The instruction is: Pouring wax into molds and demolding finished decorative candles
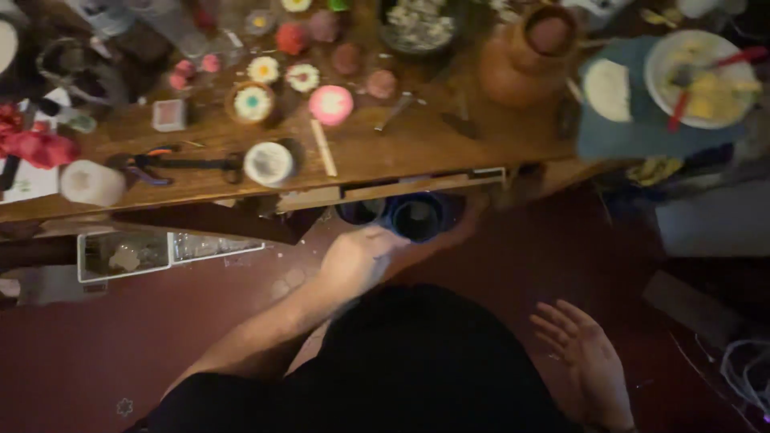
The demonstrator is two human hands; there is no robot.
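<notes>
Two dark blue cups (405, 215) sit below the counter (417, 148) edge, not yet lifted. Left hand (357, 258) is curled at their rims, touching; can't tell if it grips. Right hand (584, 353) hangs spread, empty. Candles (330, 104) up top untouched.

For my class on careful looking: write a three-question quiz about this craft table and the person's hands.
1. True or false: the left hand reaches to the blue cup under the table edge.
2. The right hand is: A) holding scissors B) open and empty C) on the plate.
3. What stands by the plate?

Key: 1 true; 2 B; 3 the clay jug.
</notes>
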